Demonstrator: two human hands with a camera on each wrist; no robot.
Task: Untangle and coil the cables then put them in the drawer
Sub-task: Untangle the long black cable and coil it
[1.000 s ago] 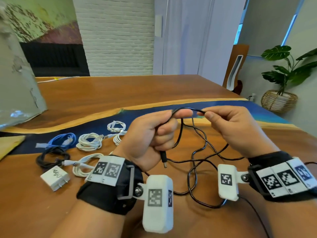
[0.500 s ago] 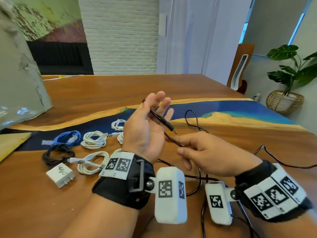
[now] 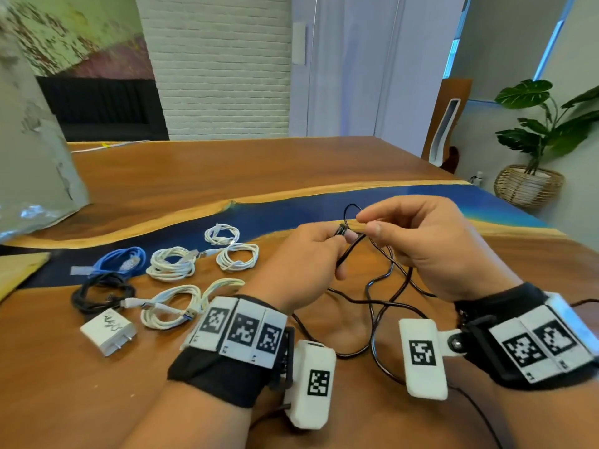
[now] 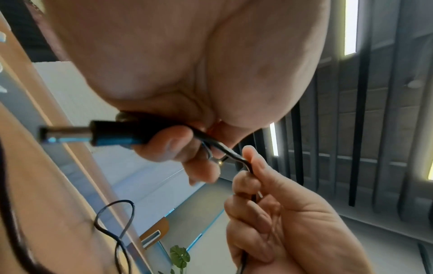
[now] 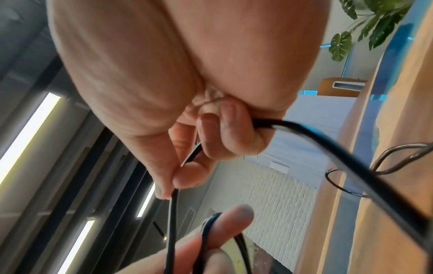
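Observation:
A thin black cable (image 3: 379, 306) sprawls loose on the wooden table (image 3: 227, 170) and rises to both hands. My left hand (image 3: 327, 244) curls round its plug end; the left wrist view shows the barrel plug (image 4: 93, 135) sticking out of the fist. My right hand (image 3: 369, 222) pinches the cable between thumb and fingertip just right of the left hand, with a small loop (image 3: 351, 210) standing up between them. In the right wrist view the cable (image 5: 328, 148) also runs through the curled lower fingers. No drawer is in view.
Left of the hands lie several coiled white cables (image 3: 170, 267), a blue coil (image 3: 121, 260), a black coil (image 3: 100, 294) and a white charger plug (image 3: 108, 330). A grey bag (image 3: 29, 163) stands far left. A potted plant (image 3: 531, 176) sits beyond the table's right edge.
The left hand, spread open with the plug across its fingers half a second ago, has curled round the plug. The right hand rose from lower on the cable to pinch it beside the left.

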